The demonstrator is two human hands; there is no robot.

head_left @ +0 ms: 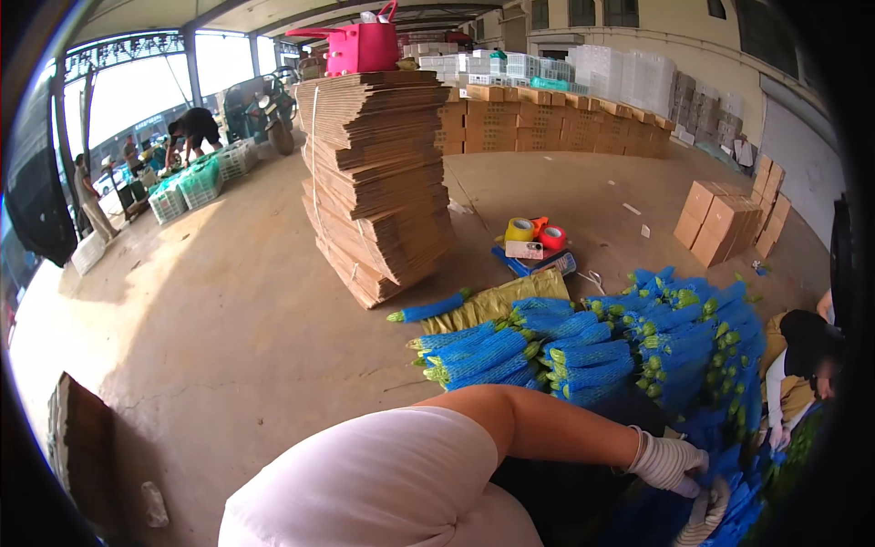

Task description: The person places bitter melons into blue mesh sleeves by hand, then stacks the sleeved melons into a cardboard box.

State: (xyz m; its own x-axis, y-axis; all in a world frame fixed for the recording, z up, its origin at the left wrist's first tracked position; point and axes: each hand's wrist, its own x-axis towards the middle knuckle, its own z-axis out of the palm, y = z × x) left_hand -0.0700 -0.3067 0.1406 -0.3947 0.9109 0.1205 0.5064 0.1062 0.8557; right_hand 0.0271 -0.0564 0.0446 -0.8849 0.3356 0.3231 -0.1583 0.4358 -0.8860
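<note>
Crates [200,182], partly draped in green, sat at far left near a stooping person [194,126]. Next came a tall, leaning stack of flattened cartons [378,182] with a pink bag [363,47] on top. Beyond its foot, a yellow tape roll [519,230], a red tape roll [552,238] and a phone [524,249] lay close together. In front, many green vegetables [488,358] were already sleeved in blue netting, lying in bunched rows that reached rightward, some on a yellowish sheet [501,302]. The left hand [670,462], in a striped glove, bent its fingers down over loose-looking blue netting [736,456]; the right hand [705,515], gloved too, curled just beside it. Whether either gripped anything could not be told. At far right, a co-worker [802,351] crouched by greens [802,444] that, as far as that dim edge allowed, seemed un-netted, so some sleeving probably remained.
</note>
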